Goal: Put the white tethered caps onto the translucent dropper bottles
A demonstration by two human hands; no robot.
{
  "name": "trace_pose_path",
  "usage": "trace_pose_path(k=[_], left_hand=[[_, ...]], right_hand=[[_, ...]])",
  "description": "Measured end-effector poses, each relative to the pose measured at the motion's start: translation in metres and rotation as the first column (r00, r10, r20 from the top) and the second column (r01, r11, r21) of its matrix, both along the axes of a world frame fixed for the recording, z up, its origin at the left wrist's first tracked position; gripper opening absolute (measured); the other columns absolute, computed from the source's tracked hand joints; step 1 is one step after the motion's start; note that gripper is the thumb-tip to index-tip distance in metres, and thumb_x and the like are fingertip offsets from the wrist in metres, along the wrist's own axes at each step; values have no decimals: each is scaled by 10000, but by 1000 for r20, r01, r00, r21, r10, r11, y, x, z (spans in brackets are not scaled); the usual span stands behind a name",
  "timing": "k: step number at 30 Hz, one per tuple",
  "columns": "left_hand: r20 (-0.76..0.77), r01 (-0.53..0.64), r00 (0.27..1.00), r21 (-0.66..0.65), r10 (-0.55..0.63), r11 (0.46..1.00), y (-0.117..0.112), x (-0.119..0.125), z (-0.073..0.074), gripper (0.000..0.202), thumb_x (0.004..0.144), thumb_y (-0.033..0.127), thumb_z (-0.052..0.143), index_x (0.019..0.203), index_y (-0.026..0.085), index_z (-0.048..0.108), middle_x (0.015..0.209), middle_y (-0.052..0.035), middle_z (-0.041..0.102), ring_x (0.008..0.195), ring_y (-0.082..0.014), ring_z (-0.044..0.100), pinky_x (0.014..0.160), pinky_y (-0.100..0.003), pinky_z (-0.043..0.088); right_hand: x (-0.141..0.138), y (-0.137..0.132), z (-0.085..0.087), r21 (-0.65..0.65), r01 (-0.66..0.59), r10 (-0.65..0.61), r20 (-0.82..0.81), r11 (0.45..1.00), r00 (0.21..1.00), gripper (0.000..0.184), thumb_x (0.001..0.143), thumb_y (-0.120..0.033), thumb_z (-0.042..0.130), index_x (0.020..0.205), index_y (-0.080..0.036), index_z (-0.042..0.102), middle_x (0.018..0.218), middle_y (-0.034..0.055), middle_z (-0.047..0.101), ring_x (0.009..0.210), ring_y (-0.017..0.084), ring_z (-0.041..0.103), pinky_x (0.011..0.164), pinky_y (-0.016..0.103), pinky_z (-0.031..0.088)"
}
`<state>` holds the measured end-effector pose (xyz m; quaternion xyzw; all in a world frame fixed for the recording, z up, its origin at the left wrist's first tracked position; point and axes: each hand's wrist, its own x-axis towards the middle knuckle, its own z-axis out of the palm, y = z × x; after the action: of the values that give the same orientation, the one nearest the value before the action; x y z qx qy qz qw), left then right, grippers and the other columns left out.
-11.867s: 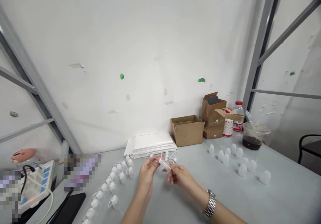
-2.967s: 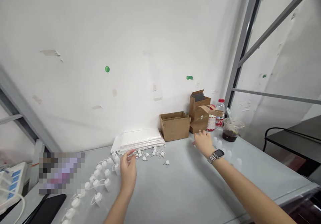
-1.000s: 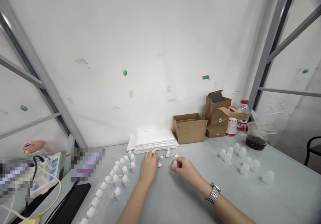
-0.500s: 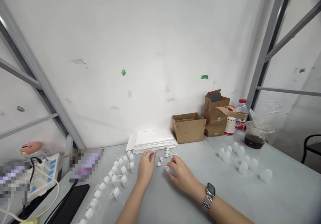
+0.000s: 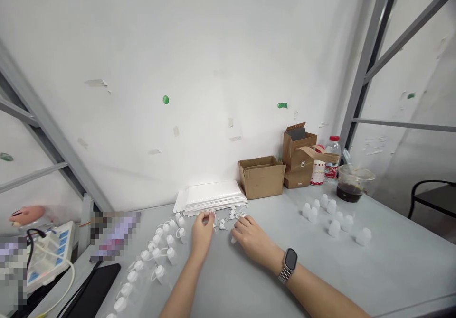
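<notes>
My left hand (image 5: 201,233) rests on the grey table (image 5: 249,285), its fingertips pinched on a small white cap (image 5: 213,217) at the edge of a loose pile of caps (image 5: 233,213). My right hand (image 5: 252,238), with a watch on the wrist, lies just right of it and holds a small white bottle (image 5: 233,238) low against the table. The two hands are a few centimetres apart, in front of a stack of white bags (image 5: 213,197).
Several capped bottles (image 5: 156,254) lie in rows at the left and several uncapped bottles (image 5: 333,216) stand at the right. Behind are a cardboard box (image 5: 261,176), a brown paper bag (image 5: 299,159), a water bottle (image 5: 333,149) and a cup of dark liquid (image 5: 352,185). A black phone (image 5: 96,287) and a power strip (image 5: 46,256) sit at the far left.
My right hand reached to the uncapped bottles at the right, came back with one and now holds it low. My left hand has stayed at the cap pile, closing on a cap.
</notes>
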<state>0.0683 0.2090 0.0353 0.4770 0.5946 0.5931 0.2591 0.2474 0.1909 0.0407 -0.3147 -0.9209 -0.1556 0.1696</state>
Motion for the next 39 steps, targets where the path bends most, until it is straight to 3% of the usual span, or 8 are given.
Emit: trace_pose_path(k=[9, 14, 17, 19, 22, 24, 32, 39], left_hand=[[476, 64, 879, -56, -30, 996, -4, -1, 12, 294, 532, 368, 697, 559, 178, 474, 773, -108, 703, 805, -246, 657, 633, -285, 440], [562, 76, 827, -65, -26, 995, -11, 8, 19, 374, 533, 244, 753, 828, 188, 530, 733, -41, 701, 691, -175, 665, 611, -250, 439], [618, 197, 778, -72, -111, 978, -17, 13, 23, 426, 584, 195, 734, 975, 193, 562, 788, -40, 705, 685, -147, 662, 621, -228, 443], [681, 285, 719, -111, -136, 952, -21, 15, 26, 315, 621, 167, 705, 921, 172, 612, 884, -71, 704, 730, -145, 663, 642, -220, 450], [764, 384, 626, -126, -157, 915, -25, 17, 27, 186, 640, 146, 685, 822, 156, 651, 1005, -100, 683, 860, -169, 650, 703, -229, 461], [774, 442, 596, -93, -214, 892, -27, 18, 26, 195, 632, 167, 698, 824, 159, 667, 1037, -98, 675, 936, -181, 626, 753, -237, 458], [604, 541, 694, -77, -392, 838, -30, 25, 23, 321, 562, 288, 749, 847, 152, 696, 1007, -114, 686, 947, -234, 609, 855, -326, 422], [528, 511, 755, -103, -388, 854, -28, 22, 23, 309, 556, 328, 747, 811, 161, 698, 1023, -119, 681, 1025, -276, 570, 894, -369, 397]], right_hand=[[-2, 1, -6, -36, 6, -7, -30, 999, 1000, 150, 797, -48, 476, 842, -163, 562, 828, 50, 555, 800, 190, 445, 765, 310, 307], [-2, 0, -3, -77, 41, -50, -119, 996, 992, 176, 792, -69, 491, 932, -148, 562, 840, 67, 586, 799, 204, 474, 729, 315, 334], [-2, -2, -1, -212, 70, -128, -273, 975, 954, 149, 785, -149, 547, 932, -154, 572, 864, 77, 605, 821, 214, 493, 718, 310, 349], [-2, -4, 1, -390, 58, -226, -403, 919, 887, 84, 799, -218, 548, 856, -164, 576, 794, 51, 602, 744, 184, 501, 661, 279, 357], [-5, -4, 3, -654, -67, -379, -515, 753, 769, 205, 797, -321, 540, 657, -174, 521, 597, -29, 498, 563, 115, 430, 537, 226, 320], [-7, -4, 4, -732, -166, -425, -547, 660, 721, 273, 764, -346, 567, 575, -176, 466, 533, -60, 410, 525, 94, 381, 506, 211, 291], [-11, -5, 5, -780, -354, -501, -610, 515, 614, 180, 706, -322, 602, 661, -160, 536, 552, -56, 436, 510, 98, 423, 498, 214, 324], [-14, -7, 6, -758, -326, -521, -634, 565, 571, 171, 684, -299, 629, 620, -164, 546, 533, -61, 428, 537, 105, 418, 539, 223, 341]])
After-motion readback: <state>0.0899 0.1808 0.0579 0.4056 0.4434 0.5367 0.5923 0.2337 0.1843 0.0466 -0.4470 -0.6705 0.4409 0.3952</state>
